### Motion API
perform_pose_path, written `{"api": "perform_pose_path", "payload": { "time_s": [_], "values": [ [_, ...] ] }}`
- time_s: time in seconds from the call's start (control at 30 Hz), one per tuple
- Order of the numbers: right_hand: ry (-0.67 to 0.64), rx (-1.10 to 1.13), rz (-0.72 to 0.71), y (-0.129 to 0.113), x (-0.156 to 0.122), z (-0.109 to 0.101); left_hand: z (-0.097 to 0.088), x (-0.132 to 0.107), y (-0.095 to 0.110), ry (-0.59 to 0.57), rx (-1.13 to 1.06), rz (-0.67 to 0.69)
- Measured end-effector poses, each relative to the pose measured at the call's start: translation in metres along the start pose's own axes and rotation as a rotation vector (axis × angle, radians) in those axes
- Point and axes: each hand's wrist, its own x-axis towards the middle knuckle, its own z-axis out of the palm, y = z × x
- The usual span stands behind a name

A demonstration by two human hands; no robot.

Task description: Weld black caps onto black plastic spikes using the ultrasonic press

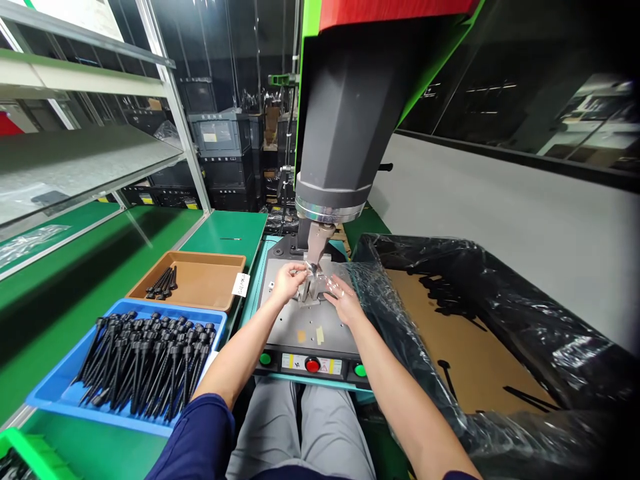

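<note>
My left hand [289, 283] is at the left side of a small metal fixture [311, 292], thumb and forefinger pinched close to a small black part [313, 268]. That part sits right under the tip of the machine's tapered horn [319, 241]; whether my fingers grip it is hard to make out. On the fixture's right side, my right hand [345, 300] has its fingers stretched out and apart, with nothing visible in them. Clear plastic film shows around these fingers. The fixture stands on a grey metal base plate [285, 325].
Left of the base, a blue tray [45, 400] holds many black rods with capped heads; a brown tray [205, 277] behind it holds several more. On the right is a film-lined box [425, 347] with black rods inside. A red button [313, 364] and green buttons [265, 359] line the base's front.
</note>
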Motion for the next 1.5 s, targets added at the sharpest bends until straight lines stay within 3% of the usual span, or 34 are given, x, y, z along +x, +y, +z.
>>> {"api": "perform_pose_path", "payload": {
  "time_s": [0.27,0.43,0.57,0.7,0.77,0.83,0.97,1.2,1.37,1.5],
  "values": [
    [-0.095,-0.089,0.090,0.011,-0.024,-0.006,-0.002,-0.004,0.001,0.041,0.024,-0.015],
    [-0.101,-0.281,0.065,0.017,-0.057,-0.027,-0.012,-0.016,0.008,0.135,0.073,-0.042],
    [0.065,-0.547,-0.092,0.021,-0.095,-0.070,-0.036,-0.059,0.000,0.324,0.198,0.099],
    [0.312,-0.895,-0.395,0.037,-0.129,-0.121,-0.058,-0.128,-0.040,0.440,0.377,0.174],
    [0.352,-1.037,-0.453,0.052,-0.141,-0.138,-0.067,-0.160,-0.067,0.445,0.535,0.197],
    [0.331,-1.101,-0.394,0.067,-0.148,-0.147,-0.075,-0.184,-0.092,0.424,0.660,0.188],
    [0.291,-1.111,-0.284,0.088,-0.153,-0.152,-0.093,-0.204,-0.123,0.336,0.696,0.137],
    [0.156,-1.114,-0.253,0.087,-0.153,-0.167,-0.122,-0.207,-0.140,0.134,0.627,0.106],
    [0.204,-1.134,-0.267,0.087,-0.155,-0.163,-0.121,-0.208,-0.146,0.174,0.619,0.116],
    [0.170,-1.132,-0.254,0.085,-0.157,-0.161,-0.120,-0.207,-0.142,0.161,0.617,0.106]
  ]
}}
